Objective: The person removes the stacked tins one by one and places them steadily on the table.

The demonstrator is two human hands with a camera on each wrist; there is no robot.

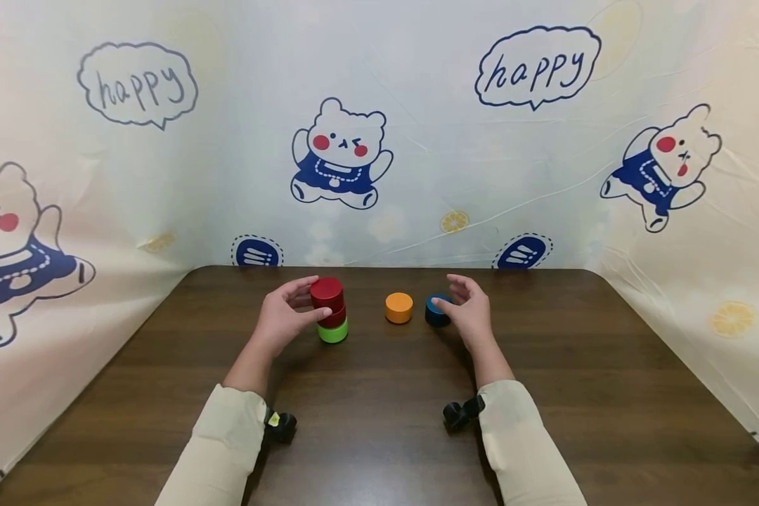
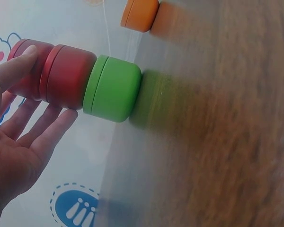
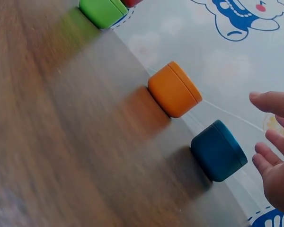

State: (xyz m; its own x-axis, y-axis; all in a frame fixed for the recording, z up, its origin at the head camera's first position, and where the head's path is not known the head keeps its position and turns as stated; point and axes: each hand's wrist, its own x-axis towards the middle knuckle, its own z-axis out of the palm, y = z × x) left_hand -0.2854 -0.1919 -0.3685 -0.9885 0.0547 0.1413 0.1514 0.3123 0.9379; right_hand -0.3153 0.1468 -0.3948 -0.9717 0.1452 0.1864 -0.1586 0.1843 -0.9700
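Note:
A stack stands left of the table's middle: a small round green lidded jar [image 2: 112, 89] at the bottom, a red lidded jar [image 2: 68, 75] on it and a second red jar [image 1: 327, 291] on top. My left hand [image 1: 284, 315] holds the top red jar from the left, thumb on the near side and fingers behind; its lower fingertips reach the middle jar. Farther right stands a blue lidded jar [image 3: 218, 151]. Above and beside it hovers my right hand [image 1: 471, 309], fingers parted and loosely bent. A gap shows between hand and blue jar in the right wrist view.
An orange lidded jar [image 1: 398, 308] stands between the stack and the blue jar. All rest near the far edge of the brown wooden table [image 1: 379, 407]. A printed curtain [image 1: 417, 140] hangs behind and along both sides.

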